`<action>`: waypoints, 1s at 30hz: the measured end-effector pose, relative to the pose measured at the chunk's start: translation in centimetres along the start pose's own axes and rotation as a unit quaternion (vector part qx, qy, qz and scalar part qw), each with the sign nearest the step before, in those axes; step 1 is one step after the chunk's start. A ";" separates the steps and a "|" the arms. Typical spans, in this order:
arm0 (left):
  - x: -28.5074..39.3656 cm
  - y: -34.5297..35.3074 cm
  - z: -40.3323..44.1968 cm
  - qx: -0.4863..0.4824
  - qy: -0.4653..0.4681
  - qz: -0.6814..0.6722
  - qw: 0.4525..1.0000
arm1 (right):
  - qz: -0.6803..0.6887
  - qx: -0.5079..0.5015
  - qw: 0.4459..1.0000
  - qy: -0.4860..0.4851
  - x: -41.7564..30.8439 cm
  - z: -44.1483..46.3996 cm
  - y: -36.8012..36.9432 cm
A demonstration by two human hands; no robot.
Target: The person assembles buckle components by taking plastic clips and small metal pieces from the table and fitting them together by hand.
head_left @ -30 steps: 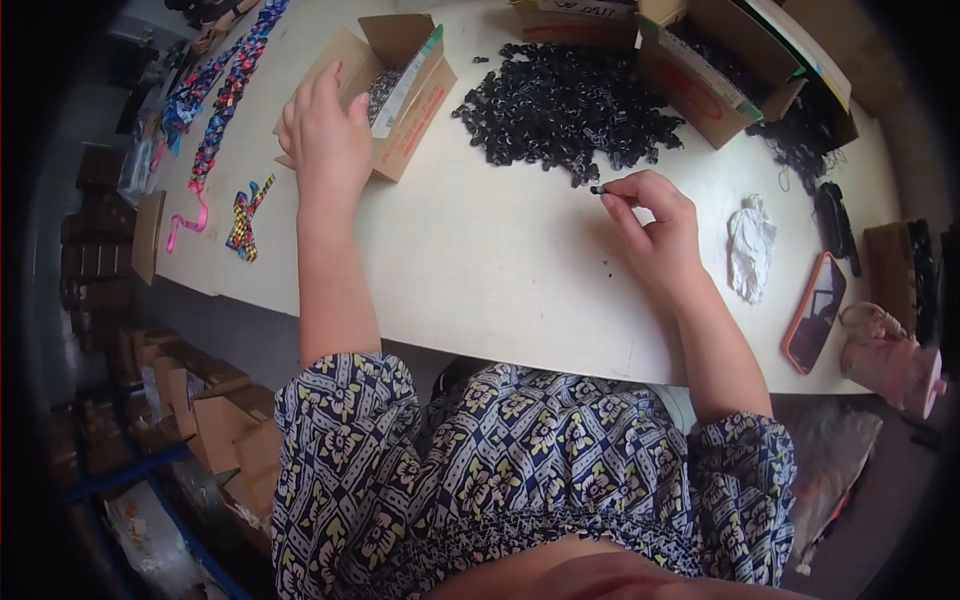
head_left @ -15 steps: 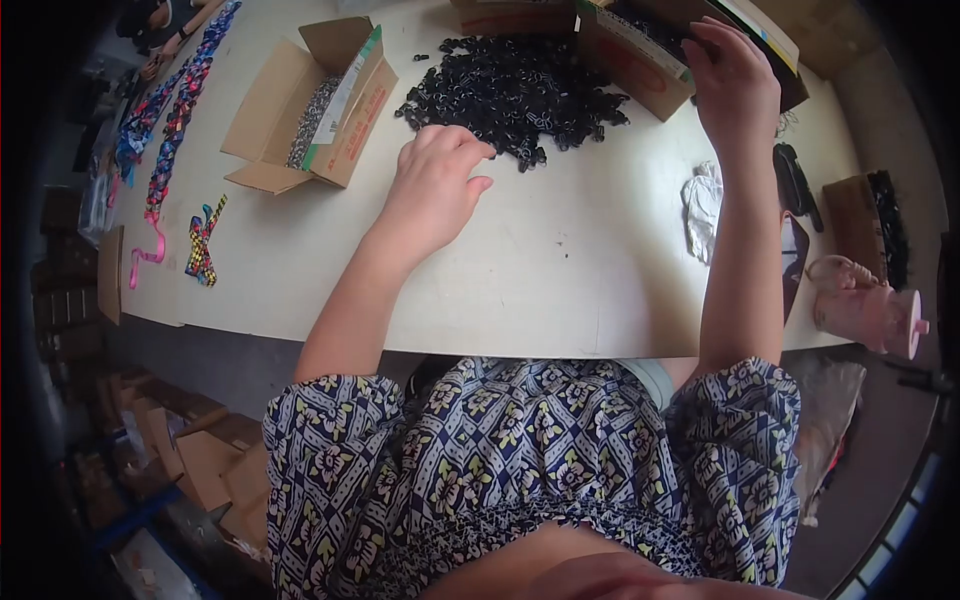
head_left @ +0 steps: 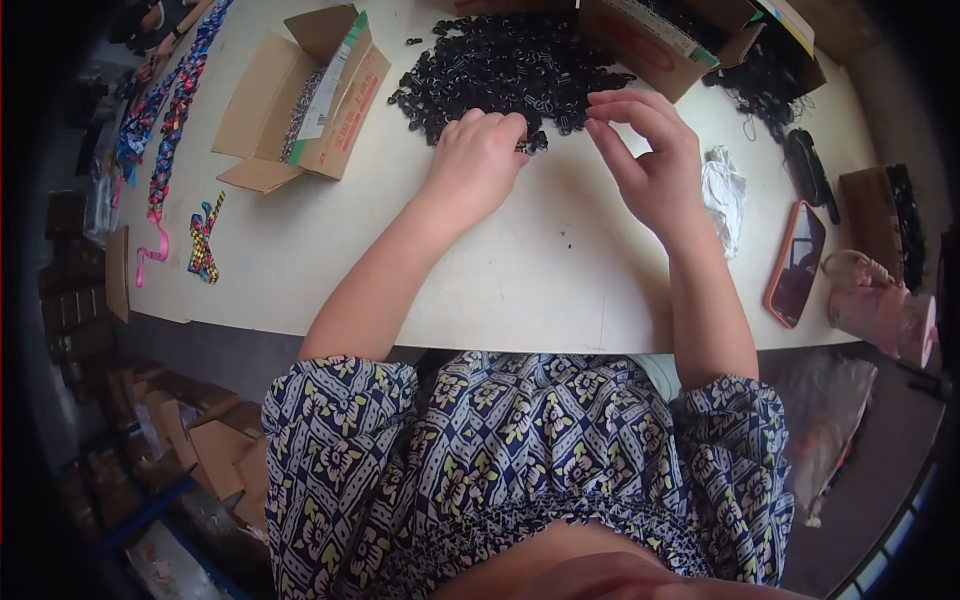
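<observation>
A pile of small black clips with shiny metal parts (head_left: 500, 70) lies at the far middle of the table. My left hand (head_left: 476, 160) is at the pile's near edge, its fingers curled down and closed around a small black clip (head_left: 531, 145) at the thumb side. To the right of the pile, my right hand (head_left: 650, 155) is raised with thumb and fingers curved toward each other. A gap shows between its fingertips, and nothing can be made out in it.
An open cardboard box (head_left: 345, 100) with small metal parts stands left; another box (head_left: 650, 45) stands behind on the right. A crumpled white cloth (head_left: 722, 200), a phone (head_left: 797, 265) and a pink cup (head_left: 880, 310) are on the right. Patterned straps (head_left: 203, 245) lie left.
My right hand has come down and left from the right-hand box to beside the pile. My left hand has moved right along the pile's near edge and closed on a clip.
</observation>
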State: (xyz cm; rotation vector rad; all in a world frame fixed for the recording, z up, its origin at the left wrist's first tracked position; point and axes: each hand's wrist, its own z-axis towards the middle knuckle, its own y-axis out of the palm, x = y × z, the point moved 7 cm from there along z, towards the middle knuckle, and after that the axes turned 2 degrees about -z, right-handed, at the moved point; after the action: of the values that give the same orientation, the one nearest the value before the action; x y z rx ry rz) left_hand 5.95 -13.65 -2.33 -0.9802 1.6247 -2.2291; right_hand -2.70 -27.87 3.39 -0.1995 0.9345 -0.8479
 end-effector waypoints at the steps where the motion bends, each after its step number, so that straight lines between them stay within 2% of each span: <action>1: -0.1 -0.1 0.0 -0.005 -0.010 -0.016 1.000 | 0.008 -0.006 1.000 0.013 0.2 -0.3 0.3; 4: 0.3 -0.8 -0.5 0.023 0.007 -0.038 0.999 | 0.026 -0.048 0.998 0.026 0.8 -1.1 1.6; 8: 1.9 -2.5 -1.1 0.118 0.051 -0.128 0.983 | 0.126 -0.123 0.972 0.158 1.5 -2.5 3.4; 11: 2.6 -2.9 -1.8 0.129 0.023 -0.194 0.972 | 0.215 -0.141 0.938 0.234 1.5 -3.0 4.5; 14: 2.1 -2.6 -2.4 0.175 0.028 -0.264 0.948 | 0.250 -0.166 0.916 0.267 2.7 -3.7 5.0; 20: 1.9 -2.4 -2.8 0.189 0.036 -0.325 0.926 | 0.314 -0.196 0.876 0.308 2.6 -4.2 5.8; 26: 2.0 -2.8 -3.1 0.194 0.062 -0.310 0.929 | 0.360 -0.171 0.866 0.303 2.5 -4.0 5.4; 30: 1.8 -2.8 -3.1 0.204 0.055 -0.320 0.924 | 0.338 -0.168 0.874 0.306 2.7 -4.0 5.0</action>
State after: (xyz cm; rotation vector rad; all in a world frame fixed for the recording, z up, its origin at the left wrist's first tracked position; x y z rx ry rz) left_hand 3.23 -11.19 0.37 -1.4185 0.8597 -2.9141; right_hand -2.17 -25.68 -3.21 0.1167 1.6229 -0.0677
